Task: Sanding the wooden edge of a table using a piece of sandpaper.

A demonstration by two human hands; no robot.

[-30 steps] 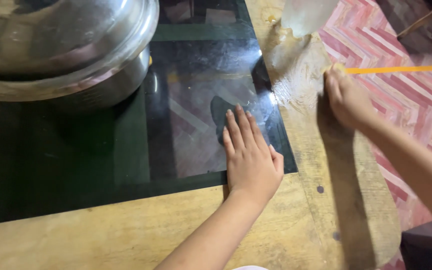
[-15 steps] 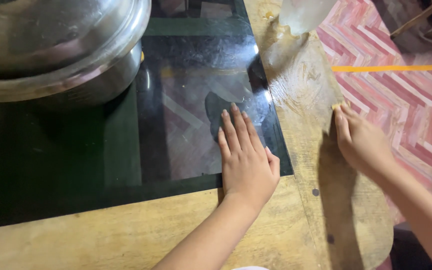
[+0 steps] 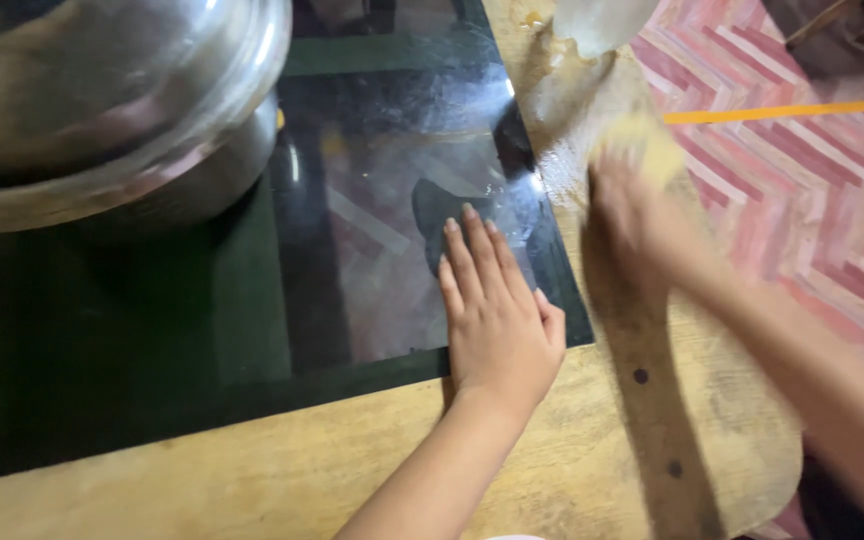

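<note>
My left hand [image 3: 497, 310] lies flat, fingers together, on the dark glass panel [image 3: 372, 180] near its front right corner, with the heel on the wooden frame [image 3: 592, 460]. Blurred with motion, my right hand [image 3: 642, 225] is over the frame's right strip and grips a pale yellow sponge [image 3: 644, 145]. The wood around the sponge looks wet and foamy [image 3: 562, 110].
A large steel pot with a domed lid [image 3: 102, 110] stands on the glass at the back left. A pale translucent object [image 3: 602, 20] sits at the far end of the wooden strip. Right of the table is a pink chevron floor [image 3: 812, 200] with a yellow stripe.
My right hand slid toward me along the wooden strip, then back away and slightly left with the sponge. My left hand stayed flat on the glass.
</note>
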